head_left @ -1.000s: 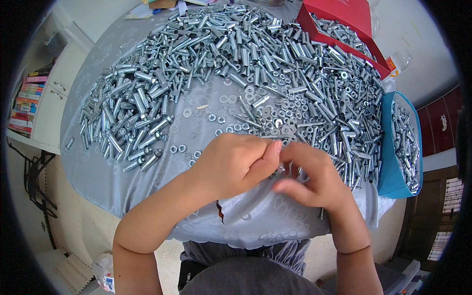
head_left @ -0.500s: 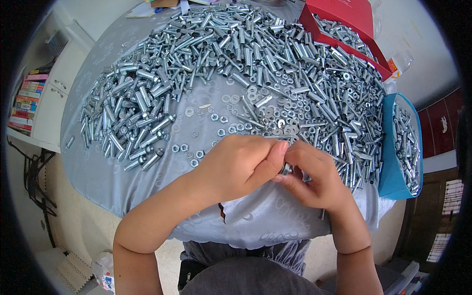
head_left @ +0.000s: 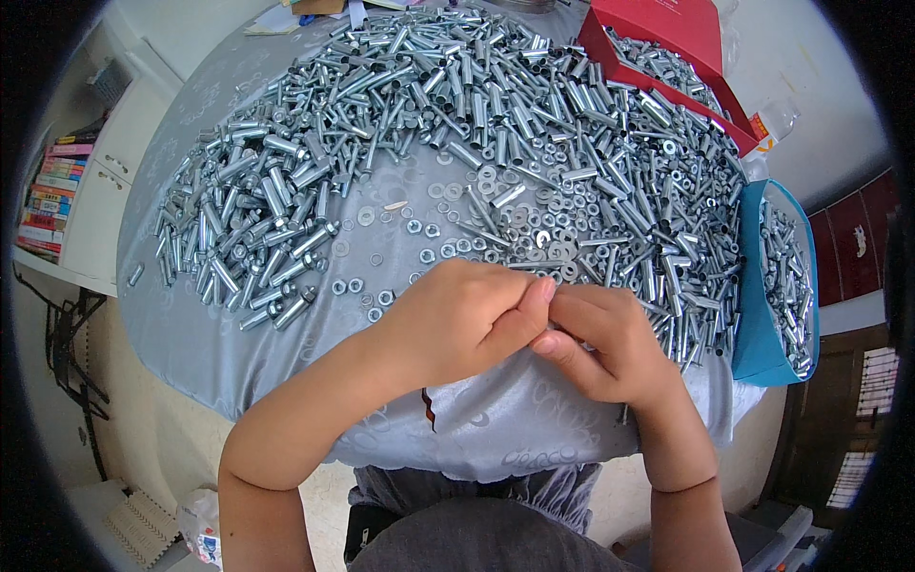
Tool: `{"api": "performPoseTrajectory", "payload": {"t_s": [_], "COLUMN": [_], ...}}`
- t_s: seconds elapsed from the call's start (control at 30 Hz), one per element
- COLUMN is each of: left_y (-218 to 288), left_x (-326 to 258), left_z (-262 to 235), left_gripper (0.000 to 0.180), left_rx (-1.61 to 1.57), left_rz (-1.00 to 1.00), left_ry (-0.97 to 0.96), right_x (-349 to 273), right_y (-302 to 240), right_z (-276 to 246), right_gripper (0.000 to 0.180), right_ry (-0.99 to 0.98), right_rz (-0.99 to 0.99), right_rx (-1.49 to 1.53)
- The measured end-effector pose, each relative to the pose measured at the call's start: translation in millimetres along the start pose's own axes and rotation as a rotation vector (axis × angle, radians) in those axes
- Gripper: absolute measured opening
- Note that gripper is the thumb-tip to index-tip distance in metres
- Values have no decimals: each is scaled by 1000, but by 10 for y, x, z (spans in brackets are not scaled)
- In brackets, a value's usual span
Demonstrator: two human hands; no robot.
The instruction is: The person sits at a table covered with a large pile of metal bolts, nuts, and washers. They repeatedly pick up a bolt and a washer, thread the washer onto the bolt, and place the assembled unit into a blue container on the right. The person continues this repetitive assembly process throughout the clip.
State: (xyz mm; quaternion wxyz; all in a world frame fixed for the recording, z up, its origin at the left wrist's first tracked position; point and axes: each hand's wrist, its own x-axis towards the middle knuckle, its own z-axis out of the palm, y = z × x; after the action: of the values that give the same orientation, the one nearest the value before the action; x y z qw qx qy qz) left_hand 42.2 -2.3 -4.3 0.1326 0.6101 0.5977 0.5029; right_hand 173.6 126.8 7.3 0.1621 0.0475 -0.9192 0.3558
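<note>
The left hand and the right hand are meeting just above the near edge of the surface, which is lying under a grey cloth. Both are curling inward, fingertips pressing together where the two hands touch. Whatever small piece they are pinching is hiding between the fingers, so I cannot tell what it is.

A big heap of metal sleeves and bolts is spreading over most of the cloth beyond the hands. Loose nuts and washers are lying just in front of the knuckles, near but not touching them. A blue box is sitting at the right edge, holding more metal parts. A red box is standing at the far right corner, also filled. Books are lining a shelf at the left.
</note>
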Motion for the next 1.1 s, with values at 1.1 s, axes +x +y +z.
{"api": "performPoseTrajectory", "payload": {"t_s": [1.1], "left_y": [-43], "left_x": [137], "left_z": [-349], "left_gripper": [36], "left_rx": [-531], "left_rz": [-560], "left_ry": [482], "right_x": [-65], "right_y": [-35], "right_z": [-8], "right_gripper": [41], "right_ry": [209], "right_rz": [232], "right_rx": [467]}}
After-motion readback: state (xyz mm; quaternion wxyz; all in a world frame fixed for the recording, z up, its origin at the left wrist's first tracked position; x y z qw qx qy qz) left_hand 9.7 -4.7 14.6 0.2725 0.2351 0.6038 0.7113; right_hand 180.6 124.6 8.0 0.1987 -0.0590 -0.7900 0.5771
